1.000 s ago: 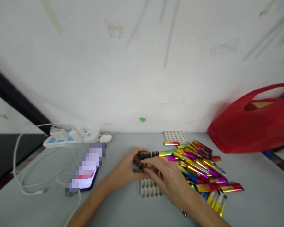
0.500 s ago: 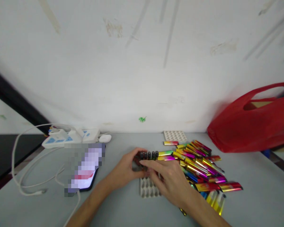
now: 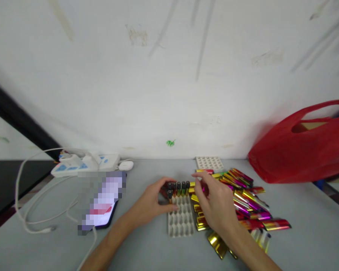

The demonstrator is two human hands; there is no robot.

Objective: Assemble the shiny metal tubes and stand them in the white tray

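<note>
A pale moulded tray (image 3: 182, 226) with rows of wells lies on the desk. Small black-topped tubes (image 3: 183, 187) stand upright in its back row, and one more black-topped tube (image 3: 170, 194) stands in front of them at the left. My left hand (image 3: 151, 199) is closed round the tray's left back corner, thumb over the wells and fingers behind the row. My right hand (image 3: 216, 195) hovers right of the tray, above the pile of shiny coloured tubes (image 3: 243, 201). Its index finger and thumb are apart, and I see nothing held; its other fingers are partly hidden.
A second pale tray (image 3: 209, 162) lies by the wall. Left of my arm are a phone (image 3: 104, 203), a white cable (image 3: 39, 231), a power strip (image 3: 84, 163) and a small white case (image 3: 125, 165). A red bag (image 3: 299, 150) stands at the right.
My right hand has moved from over the tray to the right, above the pile, uncovering the front-left tube and the tray's wells. My left hand stays at the tray's corner.
</note>
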